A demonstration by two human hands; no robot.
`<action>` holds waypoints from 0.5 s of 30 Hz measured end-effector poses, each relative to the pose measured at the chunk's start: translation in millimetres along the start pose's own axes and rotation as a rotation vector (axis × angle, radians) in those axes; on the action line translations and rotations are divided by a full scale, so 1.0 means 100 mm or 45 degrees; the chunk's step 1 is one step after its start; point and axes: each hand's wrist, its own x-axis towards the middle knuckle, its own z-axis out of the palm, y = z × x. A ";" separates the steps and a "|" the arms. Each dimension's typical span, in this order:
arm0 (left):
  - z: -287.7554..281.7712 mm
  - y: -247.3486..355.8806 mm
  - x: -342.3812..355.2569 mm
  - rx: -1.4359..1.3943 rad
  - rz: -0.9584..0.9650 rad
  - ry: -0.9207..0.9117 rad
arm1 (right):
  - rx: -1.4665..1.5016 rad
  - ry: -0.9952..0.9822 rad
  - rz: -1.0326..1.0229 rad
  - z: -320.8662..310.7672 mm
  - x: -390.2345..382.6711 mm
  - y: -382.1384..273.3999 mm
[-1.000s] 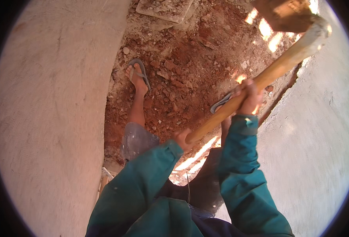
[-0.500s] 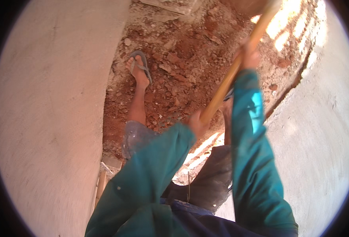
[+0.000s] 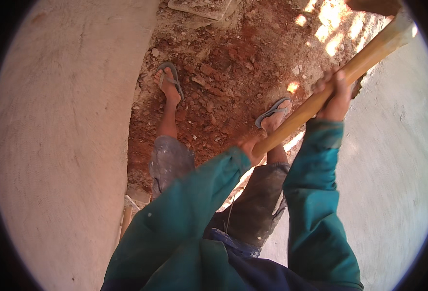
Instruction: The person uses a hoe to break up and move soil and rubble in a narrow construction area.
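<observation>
I hold a hoe by its long, light wooden handle point(image 3: 303, 114), which slants from in front of my body up to the far right. My left hand point(image 3: 249, 148) is closed round the handle's near end, partly hidden by my sleeve. Farther up, my right hand point(image 3: 336, 97) grips the shaft, fingers wrapped over it. The rusty brown hoe head point(image 3: 374, 6) is raised at the top right and cut off by the picture's edge. Below lies loose reddish earth point(image 3: 214, 92) with clods and small stones.
Pale plastered walls rise at the left point(image 3: 68, 136) and right point(image 3: 388, 160). My sandalled feet, left point(image 3: 169, 82) and right point(image 3: 274, 112), stand apart on the dirt. A flat dirty slab point(image 3: 202, 8) lies at the far end. Sunlight patches point(image 3: 335, 24) fall at the far right.
The hoe handle has tilted to the right, its far end nearing the right wall. My right hand has moved right and nearer; my left hand shifted slightly right. My right foot now shows.
</observation>
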 end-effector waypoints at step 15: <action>0.47 -0.64 -1.26 0.001 -0.733 0.053 | -0.373 0.302 0.873 -0.76 -0.61 2.26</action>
